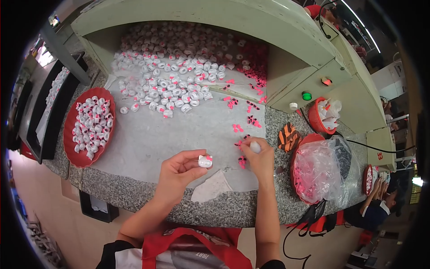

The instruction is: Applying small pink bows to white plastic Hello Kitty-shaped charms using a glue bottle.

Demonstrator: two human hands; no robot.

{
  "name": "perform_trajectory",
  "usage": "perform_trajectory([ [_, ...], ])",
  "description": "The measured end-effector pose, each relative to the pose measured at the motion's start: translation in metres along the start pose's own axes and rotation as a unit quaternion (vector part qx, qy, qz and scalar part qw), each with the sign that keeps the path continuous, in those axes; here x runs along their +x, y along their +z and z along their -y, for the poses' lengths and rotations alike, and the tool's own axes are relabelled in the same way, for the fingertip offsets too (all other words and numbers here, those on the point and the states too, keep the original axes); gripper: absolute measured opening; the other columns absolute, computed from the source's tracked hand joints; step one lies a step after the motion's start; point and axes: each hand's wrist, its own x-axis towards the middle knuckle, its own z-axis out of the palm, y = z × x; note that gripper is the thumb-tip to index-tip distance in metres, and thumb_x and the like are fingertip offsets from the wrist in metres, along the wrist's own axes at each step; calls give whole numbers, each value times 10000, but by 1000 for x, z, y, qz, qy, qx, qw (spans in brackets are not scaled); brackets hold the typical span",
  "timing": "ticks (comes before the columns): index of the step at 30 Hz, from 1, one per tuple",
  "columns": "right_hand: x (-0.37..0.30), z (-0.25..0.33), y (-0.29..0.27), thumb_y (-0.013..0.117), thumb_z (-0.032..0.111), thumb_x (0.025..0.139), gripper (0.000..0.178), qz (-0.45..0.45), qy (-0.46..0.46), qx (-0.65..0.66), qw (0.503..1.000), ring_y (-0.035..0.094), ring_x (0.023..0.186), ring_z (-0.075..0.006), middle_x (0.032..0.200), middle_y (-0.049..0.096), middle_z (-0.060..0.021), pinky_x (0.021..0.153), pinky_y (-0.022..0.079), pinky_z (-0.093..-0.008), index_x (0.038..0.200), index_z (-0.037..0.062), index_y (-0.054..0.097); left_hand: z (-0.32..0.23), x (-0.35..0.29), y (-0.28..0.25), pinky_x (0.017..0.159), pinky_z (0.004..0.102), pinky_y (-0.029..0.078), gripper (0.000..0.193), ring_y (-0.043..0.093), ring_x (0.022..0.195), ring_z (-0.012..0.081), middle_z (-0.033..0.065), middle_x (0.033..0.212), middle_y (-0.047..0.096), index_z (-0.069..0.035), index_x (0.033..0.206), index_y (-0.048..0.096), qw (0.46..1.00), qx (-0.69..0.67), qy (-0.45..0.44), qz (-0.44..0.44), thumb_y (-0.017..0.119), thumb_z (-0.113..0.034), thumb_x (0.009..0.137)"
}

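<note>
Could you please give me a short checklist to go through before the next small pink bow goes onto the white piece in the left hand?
1. Small white plastic cat-head piece held in the left hand, fingertip grip: ok.
2. Pink bow already on that piece: ok, one shows at its upper right.
3. Right hand down at the loose pink bows on the grey sheet: ok.
4. Bow actually pinched by the right hand: cannot tell; fingers hide it.
5. Stock of unfinished white pieces within reach: ok.
6. Round red plastic tray of pieces at the left has room: cannot tell.

The right hand [259, 158] hides most of a small white piece [255, 146].
</note>
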Motion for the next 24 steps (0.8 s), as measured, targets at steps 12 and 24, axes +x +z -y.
perform_trajectory([
  [12,-26,104,-23,637,8,713,78,139,147,248,947,492,508,-51,636,586,-20,456,382,-183,788,-3,621,2,0,4,836,296,471,354,575,932,174,115,1021,579,34,1075,523,999,16,30,8,543,133,736],
  [24,-39,125,-1,699,-21,665,135,132,162,205,956,499,607,-36,669,570,6,530,402,-176,766,7,613,-9,-10,-3,850,274,470,311,533,994,183,123,1089,500,22,1049,559,989,58,121,61,544,124,756],
])
